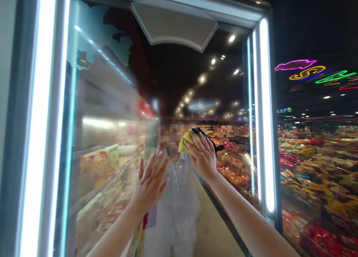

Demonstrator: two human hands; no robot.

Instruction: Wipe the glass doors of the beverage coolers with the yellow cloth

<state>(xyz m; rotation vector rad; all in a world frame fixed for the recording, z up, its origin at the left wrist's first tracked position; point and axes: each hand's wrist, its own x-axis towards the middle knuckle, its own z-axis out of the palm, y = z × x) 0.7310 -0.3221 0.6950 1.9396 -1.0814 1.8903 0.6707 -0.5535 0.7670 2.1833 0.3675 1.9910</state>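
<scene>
A large glass pane (pixel 179 82) in a lit frame stands in front of me and mirrors a figure in white clothing. My right hand (pixel 203 155) presses a yellow cloth (pixel 185 142) with a dark side against the glass, a little right of the middle. The cloth's dark part and a small loop show beyond the fingers. Lower and to the left, my left hand (pixel 151 180) is raised at the glass, palm forward and fingers spread, holding nothing.
Bright light strips run down the frame's left side (pixel 39 123) and right side (pixel 267 115). To the right, piles of colourful packaged goods (pixel 319 182) extend back under neon signs (pixel 307 72). Blurred shelves of goods (pixel 103 171) show in the left part of the glass.
</scene>
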